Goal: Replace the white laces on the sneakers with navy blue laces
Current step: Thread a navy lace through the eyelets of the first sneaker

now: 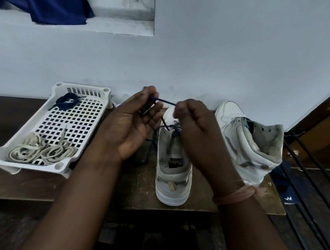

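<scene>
Midway through, by the look of it. Left hand [134, 121] curled round one stretch of the navy lace [164, 101], right hand [192, 116] pinching the same lace just beside it, the cord taut between the two. Below both hands, one sneaker [173, 174] on the desk [138, 190], heel toward the wearer, the navy lace already crossing only its front eyelets; upper eyelets apparently still bare, though partly hidden by the right hand. Right of the right hand, the second sneaker [250, 140], tongue pulled open, no lace of either colour visible in it. Well left of the left hand, a white tray [50, 168]: old white laces [42, 150] coiled at its near end, so removal seems done for both shoes; a second navy lace [67, 101] bundled at its far end, untouched. Left to do, probably: finish threading this shoe, then lace the other entirely.
</scene>
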A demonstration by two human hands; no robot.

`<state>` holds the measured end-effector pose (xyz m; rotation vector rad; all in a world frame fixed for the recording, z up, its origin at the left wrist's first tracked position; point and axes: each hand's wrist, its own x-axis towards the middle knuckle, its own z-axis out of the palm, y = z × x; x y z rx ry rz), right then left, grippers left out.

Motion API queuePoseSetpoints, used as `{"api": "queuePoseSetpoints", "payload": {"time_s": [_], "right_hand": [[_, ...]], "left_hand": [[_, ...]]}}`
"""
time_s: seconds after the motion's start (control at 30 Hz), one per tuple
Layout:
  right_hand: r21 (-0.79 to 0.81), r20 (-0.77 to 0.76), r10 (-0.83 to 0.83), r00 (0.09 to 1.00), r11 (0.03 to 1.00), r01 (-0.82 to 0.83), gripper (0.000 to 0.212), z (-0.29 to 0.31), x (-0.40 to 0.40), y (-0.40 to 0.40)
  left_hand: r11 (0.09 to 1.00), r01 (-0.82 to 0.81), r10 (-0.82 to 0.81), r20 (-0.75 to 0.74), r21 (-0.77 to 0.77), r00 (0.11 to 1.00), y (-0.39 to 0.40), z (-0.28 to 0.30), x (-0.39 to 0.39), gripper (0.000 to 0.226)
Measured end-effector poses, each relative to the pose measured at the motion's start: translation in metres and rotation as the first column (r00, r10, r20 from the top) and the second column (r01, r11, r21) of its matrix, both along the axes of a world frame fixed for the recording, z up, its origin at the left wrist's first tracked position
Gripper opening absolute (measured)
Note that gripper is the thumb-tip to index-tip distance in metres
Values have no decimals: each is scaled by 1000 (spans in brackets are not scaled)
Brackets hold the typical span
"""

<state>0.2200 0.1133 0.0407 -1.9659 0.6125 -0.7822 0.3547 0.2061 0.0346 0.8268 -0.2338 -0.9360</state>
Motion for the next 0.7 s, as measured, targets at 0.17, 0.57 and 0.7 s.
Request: {"api": "queuePoseSetpoints", "payload": {"time_s": [0.17, 0.57, 0.7], "right_hand": [[311, 128, -102, 986, 949, 58, 40, 8, -16, -32], [245, -61, -73, 995, 966, 85, 30, -6, -17, -41], [120, -55, -4, 998, 993, 11, 22, -8, -13, -33]], "left_hand": [[972, -164, 211, -312, 170, 926, 5, -23, 24, 6], [939, -220, 244, -62, 263, 968, -6, -23, 10, 24], [856, -402, 43, 730, 326, 682, -8, -9, -20, 17]]}}
